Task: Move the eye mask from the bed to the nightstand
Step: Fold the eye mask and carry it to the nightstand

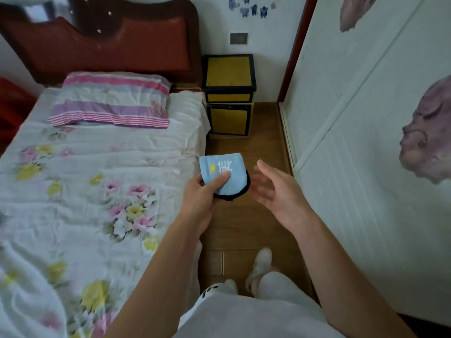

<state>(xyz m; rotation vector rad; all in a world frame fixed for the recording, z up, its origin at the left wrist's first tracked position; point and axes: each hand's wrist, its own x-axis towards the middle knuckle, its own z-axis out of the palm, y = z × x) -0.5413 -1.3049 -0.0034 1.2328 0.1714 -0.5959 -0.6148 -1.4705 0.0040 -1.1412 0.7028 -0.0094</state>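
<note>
A light blue eye mask (231,178) with white marks and a black strap is folded in my left hand (201,193), held over the wooden floor just off the bed's right edge. My thumb presses on its front. Just to its right my right hand (275,189) hovers with fingers spread, palm turned toward the mask, not touching it. The bed (85,181) with a floral sheet fills the left. The nightstand (228,71), yellow with black edges, stands beyond the mask next to the headboard; its top is bare.
A striped pillow (112,98) lies at the head of the bed under a dark red headboard (102,42). White wardrobe doors (366,142) line the right, leaving a narrow wooden floor strip (244,228). My legs and a shoe (262,262) are below.
</note>
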